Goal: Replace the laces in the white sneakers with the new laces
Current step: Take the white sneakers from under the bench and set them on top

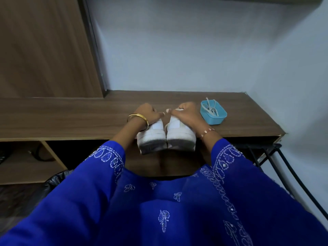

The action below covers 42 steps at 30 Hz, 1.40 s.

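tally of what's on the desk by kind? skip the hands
White sneakers: 2, the left sneaker and the right sneaker, side by side at the desk front edge
Blue tray: 1
Laces in the tray: a tangled bundle, counted as 1; the number of strands cannot be told
Total: 4

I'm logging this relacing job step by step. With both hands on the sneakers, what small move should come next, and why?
Probably set the pair down flat on the wooden desk and let one go. The left hand grips the left sneaker and the right hand grips the right sneaker, heels overhanging the edge. The laces wait in the blue tub.
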Tool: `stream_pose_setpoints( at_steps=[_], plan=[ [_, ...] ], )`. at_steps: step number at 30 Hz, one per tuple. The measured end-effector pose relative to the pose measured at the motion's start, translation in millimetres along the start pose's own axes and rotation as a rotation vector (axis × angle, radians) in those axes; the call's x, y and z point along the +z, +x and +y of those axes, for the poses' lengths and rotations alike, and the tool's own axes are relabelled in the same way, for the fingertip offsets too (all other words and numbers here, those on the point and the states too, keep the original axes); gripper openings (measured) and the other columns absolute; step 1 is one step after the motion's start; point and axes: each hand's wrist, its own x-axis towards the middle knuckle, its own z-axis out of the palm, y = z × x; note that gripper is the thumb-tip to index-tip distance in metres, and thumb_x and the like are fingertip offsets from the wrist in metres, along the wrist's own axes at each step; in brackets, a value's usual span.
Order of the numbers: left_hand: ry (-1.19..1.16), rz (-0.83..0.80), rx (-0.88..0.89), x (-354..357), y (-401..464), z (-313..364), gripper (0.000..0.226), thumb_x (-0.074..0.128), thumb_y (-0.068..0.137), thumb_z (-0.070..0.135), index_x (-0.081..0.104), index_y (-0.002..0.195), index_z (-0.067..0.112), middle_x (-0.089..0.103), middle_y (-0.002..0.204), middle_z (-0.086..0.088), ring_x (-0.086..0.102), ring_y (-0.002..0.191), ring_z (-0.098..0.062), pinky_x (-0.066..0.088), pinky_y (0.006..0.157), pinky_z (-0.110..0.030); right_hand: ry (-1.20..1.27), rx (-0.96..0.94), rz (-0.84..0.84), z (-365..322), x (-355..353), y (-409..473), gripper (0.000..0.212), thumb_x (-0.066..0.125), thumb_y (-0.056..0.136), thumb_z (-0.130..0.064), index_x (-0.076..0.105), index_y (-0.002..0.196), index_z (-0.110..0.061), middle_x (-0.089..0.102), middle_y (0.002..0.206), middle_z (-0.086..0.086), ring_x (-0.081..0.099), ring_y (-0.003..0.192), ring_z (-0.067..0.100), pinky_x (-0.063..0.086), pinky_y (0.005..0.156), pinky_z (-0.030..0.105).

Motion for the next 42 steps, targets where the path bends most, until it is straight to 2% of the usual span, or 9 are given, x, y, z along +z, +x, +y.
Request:
stream_pose_setpoints(
  at_steps=[5, 12, 16, 19, 21, 27, 30, 37, 42],
  plan=[
    [0.012, 0.035, 0.004, -45, -3, 19, 0.051, 0.057, 0.087, 0.041, 0.048, 0.051, 0.005, 0.047, 0.059, -0.010, 0.043, 0.056, -0.024, 0.028, 0.050, -0.028, 0.029, -0.034, 0.063, -41, -13, 11, 0.057, 0.075, 0.075, -0.021, 0.026, 0.044, -0.019, 0.023, 0.037, -0.010, 0.019, 0.035, 0.006, 0.018, 0.038, 0.020],
    [-0.037, 0.138, 0.009, -100, 9, 34, 0.049, 0.059, 0.086, 0.041, 0.046, 0.050, 0.010, 0.043, 0.055, -0.005, 0.038, 0.052, -0.017, 0.031, 0.049, -0.026, -0.074, -0.165, 0.082, -93, -30, 34, 0.051, 0.072, 0.076, -0.026, 0.033, 0.046, -0.013, 0.026, 0.051, 0.004, 0.025, 0.048, 0.015, 0.024, 0.052, 0.026],
    [-0.045, 0.168, 0.070, -109, 18, 33, 0.038, 0.062, 0.084, 0.037, 0.064, 0.074, 0.000, 0.055, 0.068, -0.010, 0.048, 0.064, -0.022, 0.040, 0.060, -0.028, -0.180, -0.223, -0.029, -100, -34, 46, 0.023, 0.071, 0.077, -0.020, 0.061, 0.076, 0.000, 0.050, 0.073, 0.009, 0.046, 0.063, 0.016, 0.037, 0.054, 0.025],
    [-0.017, 0.050, 0.103, -103, 26, 20, 0.020, 0.062, 0.083, 0.022, 0.064, 0.081, 0.002, 0.055, 0.076, -0.011, 0.049, 0.073, -0.023, 0.038, 0.056, -0.026, -0.287, -0.236, -0.133, -86, -32, 58, 0.014, 0.068, 0.078, -0.012, 0.061, 0.087, -0.004, 0.054, 0.086, 0.006, 0.050, 0.079, 0.018, 0.037, 0.057, 0.023],
    [0.042, 0.000, 0.102, -92, 34, 10, 0.014, 0.060, 0.085, 0.019, 0.063, 0.087, 0.006, 0.057, 0.081, -0.010, 0.052, 0.078, -0.024, 0.039, 0.058, -0.026, -0.329, -0.236, -0.130, -66, -24, 70, 0.017, 0.067, 0.080, -0.014, 0.061, 0.093, -0.005, 0.054, 0.090, 0.005, 0.049, 0.084, 0.018, 0.034, 0.063, 0.025],
    [0.108, 0.040, 0.109, -31, 55, -20, 0.034, 0.061, 0.087, 0.024, 0.058, 0.118, 0.009, 0.061, 0.118, -0.013, 0.053, 0.111, -0.029, 0.038, 0.082, -0.026, -0.350, -0.167, -0.144, -1, 12, 97, 0.039, 0.069, 0.082, -0.014, 0.058, 0.118, -0.003, 0.058, 0.121, 0.013, 0.051, 0.115, 0.026, 0.034, 0.085, 0.023],
    [0.173, 0.022, 0.090, -4, 66, -34, 0.034, 0.060, 0.087, 0.030, 0.058, 0.116, 0.013, 0.062, 0.117, -0.009, 0.055, 0.109, -0.029, 0.041, 0.085, -0.032, -0.347, -0.185, -0.122, 20, 20, 99, 0.038, 0.067, 0.083, -0.014, 0.059, 0.119, -0.005, 0.059, 0.123, 0.010, 0.051, 0.117, 0.024, 0.035, 0.089, 0.024],
    [0.233, -0.045, 0.046, 41, 86, -47, 0.031, 0.063, 0.083, 0.032, 0.060, 0.107, 0.013, 0.066, 0.106, -0.011, 0.058, 0.099, -0.029, 0.042, 0.075, -0.032, -0.557, -0.238, -0.166, 72, 39, 110, 0.031, 0.067, 0.083, -0.017, 0.063, 0.111, -0.005, 0.067, 0.107, 0.013, 0.059, 0.101, 0.028, 0.040, 0.081, 0.028],
    [0.232, -0.050, -0.002, 54, 105, -49, 0.029, 0.062, 0.084, 0.033, 0.059, 0.101, 0.009, 0.065, 0.103, -0.010, 0.059, 0.099, -0.028, 0.038, 0.070, -0.028, -0.611, -0.374, -0.062, 88, 55, 128, 0.014, 0.064, 0.067, -0.017, 0.060, 0.068, -0.004, 0.061, 0.057, 0.011, 0.058, 0.053, 0.033, 0.040, 0.053, 0.031]
  ],
)
